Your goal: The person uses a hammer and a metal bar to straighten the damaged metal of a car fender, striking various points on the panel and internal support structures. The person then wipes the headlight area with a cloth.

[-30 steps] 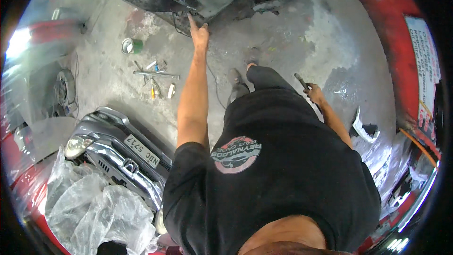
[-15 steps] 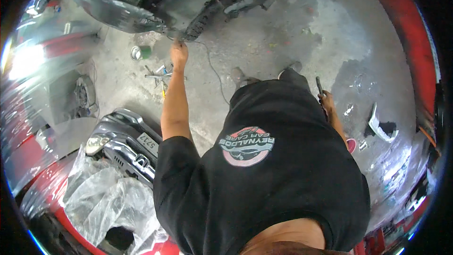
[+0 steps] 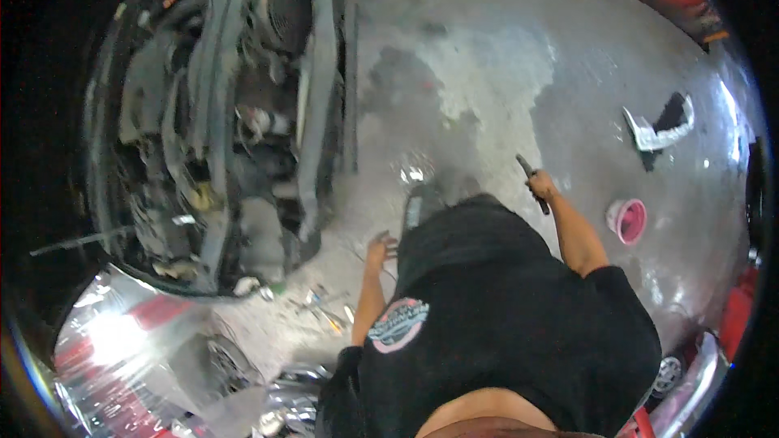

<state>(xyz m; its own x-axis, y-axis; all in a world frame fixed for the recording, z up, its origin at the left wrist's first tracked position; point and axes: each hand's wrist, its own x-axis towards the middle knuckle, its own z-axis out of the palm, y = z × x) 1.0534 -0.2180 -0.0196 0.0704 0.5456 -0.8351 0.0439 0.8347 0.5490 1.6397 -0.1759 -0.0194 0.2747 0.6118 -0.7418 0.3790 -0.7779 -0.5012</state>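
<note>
Since a second ago my left hand [image 3: 380, 248] came off the car front [image 3: 243, 113] and hangs empty, fingers loose, while my right hand [image 3: 541, 187] stays wrapped around a dark tool [image 3: 531, 182], pink bowl [image 3: 627, 220] off to its right on the floor

Left hand [image 3: 380, 247] empty, fingers spread, arm hanging; right hand [image 3: 542, 187] fisted, arm bent outward.

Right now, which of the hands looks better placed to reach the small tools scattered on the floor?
Probably the left hand: it hangs free and open, close above the scattered tools near the car front. The right hand grips a dark tool farther away.
</note>
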